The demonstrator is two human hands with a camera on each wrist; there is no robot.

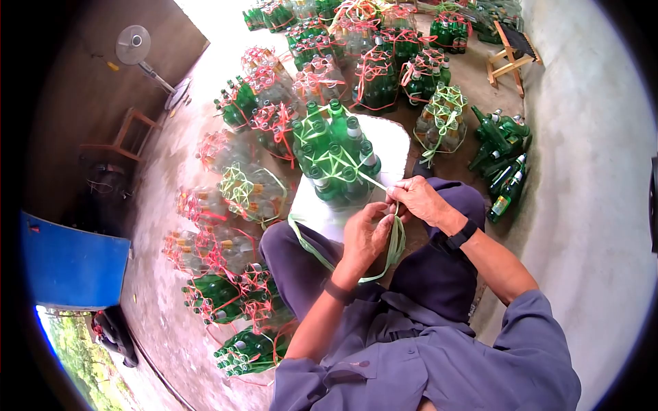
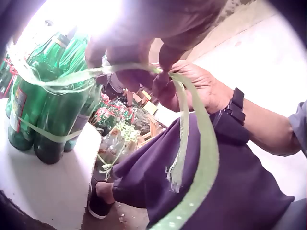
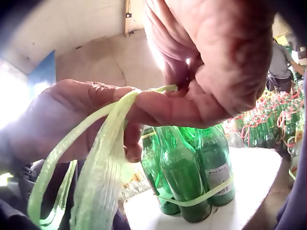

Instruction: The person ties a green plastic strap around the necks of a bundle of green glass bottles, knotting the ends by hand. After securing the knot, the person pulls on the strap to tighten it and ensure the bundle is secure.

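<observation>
A bundle of green glass bottles (image 1: 334,147) stands upright on a white block (image 1: 387,137), with light green plastic strapping (image 1: 372,180) laced across the necks. In the left wrist view another band (image 2: 45,134) circles the bottles low down. From the bundle a taut strip runs to both hands, which meet over the person's lap. My right hand (image 1: 426,201) pinches the strip between thumb and fingers. Close below it, my left hand (image 1: 367,236) pinches the same strip. Loose lengths of strip (image 3: 98,177) hang from the fingers, and one frayed end (image 2: 176,177) dangles.
Many tied bottle bundles (image 1: 264,127) stand to the left and ahead. Loose green bottles (image 1: 504,154) lie along the right wall, near a wooden folding stool (image 1: 513,55). A fan (image 1: 133,45) and a blue panel (image 1: 75,264) are at far left. Another person (image 3: 280,67) stands behind.
</observation>
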